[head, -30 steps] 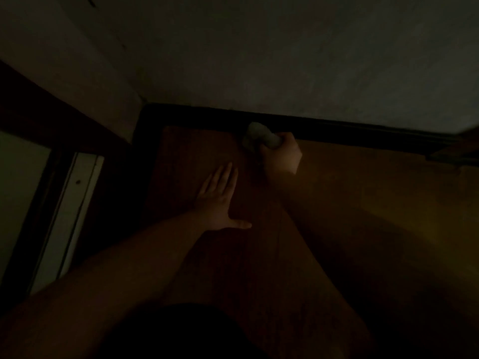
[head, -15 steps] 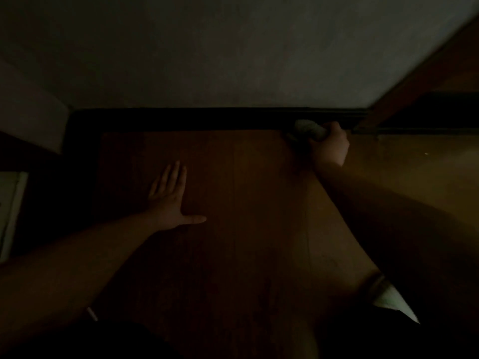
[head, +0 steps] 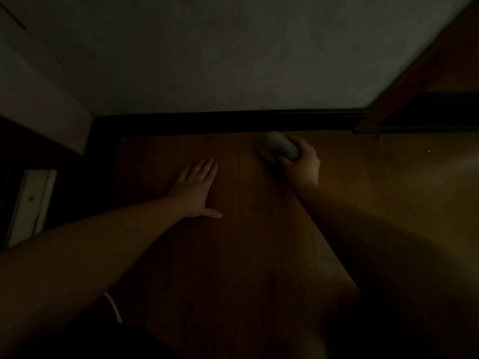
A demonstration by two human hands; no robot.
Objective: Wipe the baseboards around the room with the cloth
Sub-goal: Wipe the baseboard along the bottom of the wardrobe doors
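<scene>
Two hands low on the wooden floor, one wiping.
Right hand curls around the balled cloth, just below the dark baseboard; left hand lies flat, fingers straight. Judging by position, this wall's run is underway, and other walls likely remain.

Cloth just before baseboard — L hand left (on floor).
</scene>
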